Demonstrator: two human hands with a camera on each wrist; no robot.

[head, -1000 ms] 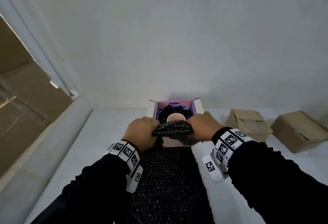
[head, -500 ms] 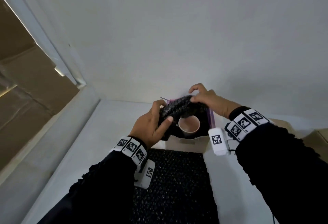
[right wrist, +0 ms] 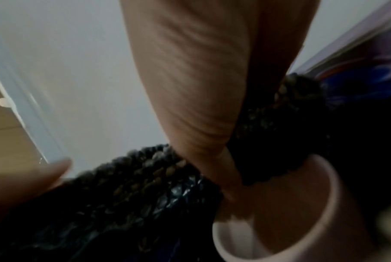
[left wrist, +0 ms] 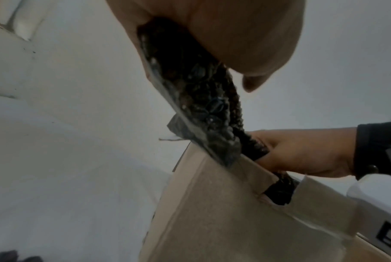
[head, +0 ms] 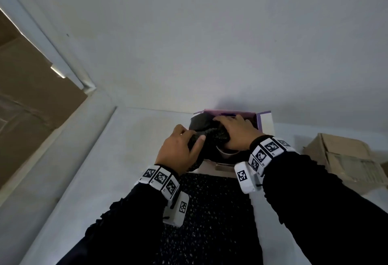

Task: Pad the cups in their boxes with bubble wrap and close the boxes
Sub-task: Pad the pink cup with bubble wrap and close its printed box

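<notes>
Head view: black bubble wrap sits bunched over the pale cup inside the open purple-lined box, left hand gripping its near end, right hand clutching the far end; more wrap lies on the white table.

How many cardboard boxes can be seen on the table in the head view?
3: the open purple-lined box under the hands at the wall, a brown box right of it, and a corner of another at the right edge. More may lie outside the view.

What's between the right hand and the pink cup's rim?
Black bubble wrap, bunched under the right hand above the pink cup; the right wrist view shows it.
</notes>
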